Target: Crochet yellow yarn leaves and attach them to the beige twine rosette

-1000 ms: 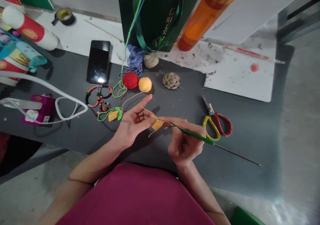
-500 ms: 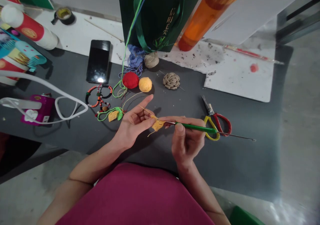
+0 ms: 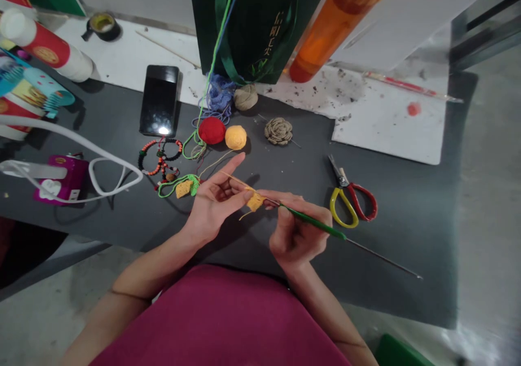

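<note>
Between the thumb and fingers of my left hand (image 3: 214,203) is a small yellow crochet piece (image 3: 255,201), its loose tail hanging down. Yarn runs from it over my raised left index finger toward the yellow yarn ball (image 3: 236,137). My right hand (image 3: 302,233) grips a crochet hook (image 3: 313,222) by its green handle. The hook's tip meets the yellow piece, though the exact stitch is too small to make out. Its long bare metal end slants down to the right. A finished-looking yellow and green piece (image 3: 185,187) lies left of my left hand.
Red-and-yellow-handled scissors (image 3: 352,198) lie right of my right hand. Behind are a red yarn ball (image 3: 211,131), a grey-brown crocheted flower (image 3: 279,131), a black phone (image 3: 160,100) and a beaded bracelet (image 3: 160,157). A dark green bag (image 3: 256,24) and an orange tube (image 3: 325,35) stand at the back.
My right hand has shifted slightly left and tilted the crochet hook, so its free end swings down. The yellow piece moved slightly left; my left hand is nearly still.
</note>
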